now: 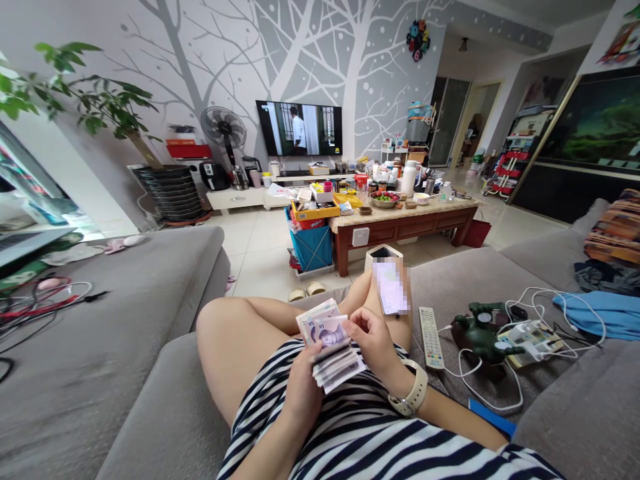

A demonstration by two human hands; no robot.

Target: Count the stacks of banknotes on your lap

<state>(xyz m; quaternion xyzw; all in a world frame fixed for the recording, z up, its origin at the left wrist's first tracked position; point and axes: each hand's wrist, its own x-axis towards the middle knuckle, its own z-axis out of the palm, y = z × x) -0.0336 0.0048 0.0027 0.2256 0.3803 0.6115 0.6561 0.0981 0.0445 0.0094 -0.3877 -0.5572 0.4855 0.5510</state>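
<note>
A folded stack of banknotes is gripped by my left hand above my lap, its thumb pressed on the front note. The upper notes are purple and marked with a 5; the stack bends over so that its ends hang toward me. My right hand, with a pale watch on the wrist, pinches the right edge of the top banknote between thumb and fingers. Past the right hand, a phone, partly blurred out, rests on my leg.
A remote control lies on the grey sofa to my right, beside a dark green figure and a power strip with white cables. Ahead stands a cluttered coffee table. Dark and red cables lie at left.
</note>
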